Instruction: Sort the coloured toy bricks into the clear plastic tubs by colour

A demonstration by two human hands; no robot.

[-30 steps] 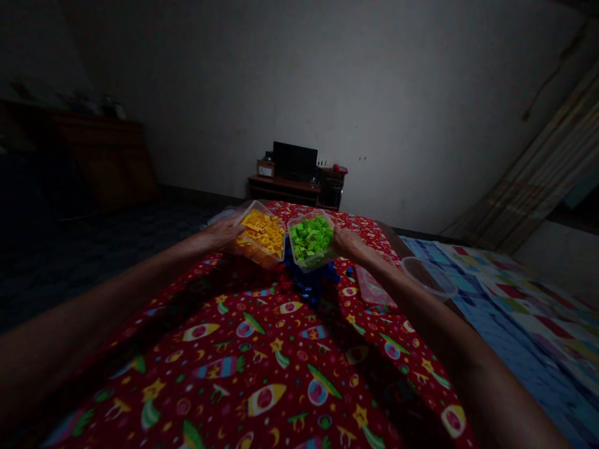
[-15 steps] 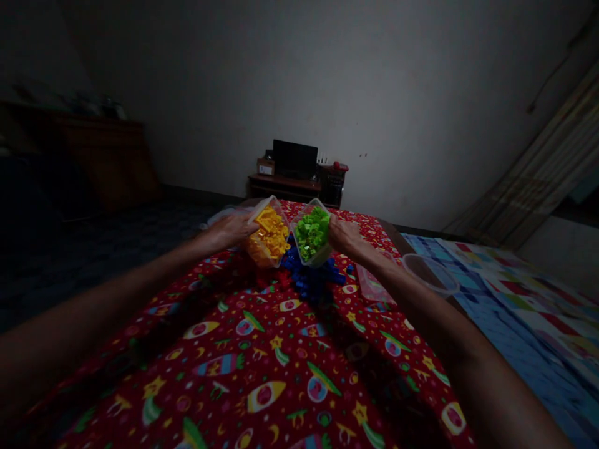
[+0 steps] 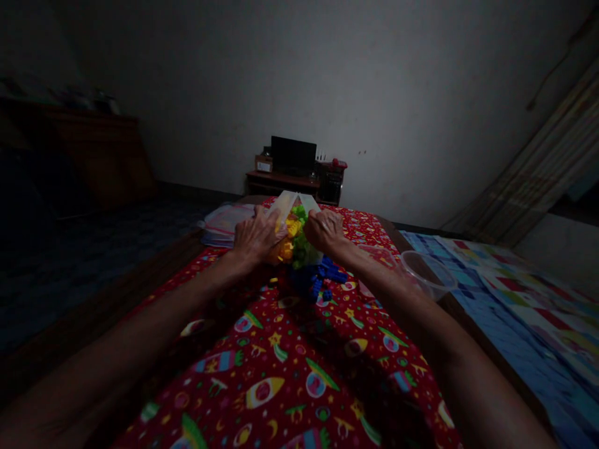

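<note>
My left hand (image 3: 259,236) grips a clear plastic container (image 3: 283,204) that is tipped steeply inward. Yellow building blocks (image 3: 291,236) show at its mouth. Opposite it, my right hand (image 3: 324,231) is closed on a second clear container (image 3: 307,203), also tilted, with green building blocks (image 3: 300,251) at its opening. The two containers lean together at their upper edges. Below them, blue building blocks (image 3: 322,275) lie heaped on the red patterned cloth (image 3: 262,362). One small yellow block (image 3: 273,282) rests apart, left of the heap. The containers' lower parts are partly hidden by my hands.
Stacked clear lids (image 3: 223,223) lie at the table's left edge. On the right are a pinkish clear lid (image 3: 374,255) and a round-rimmed clear container (image 3: 428,271). A bed (image 3: 505,312) stands right; a monitor (image 3: 293,154) is on a desk beyond.
Both hands have turned their containers inward, so the openings now face each other and down. Yellow and green blocks have shifted toward the middle, and a yellow block now lies on the cloth.
</note>
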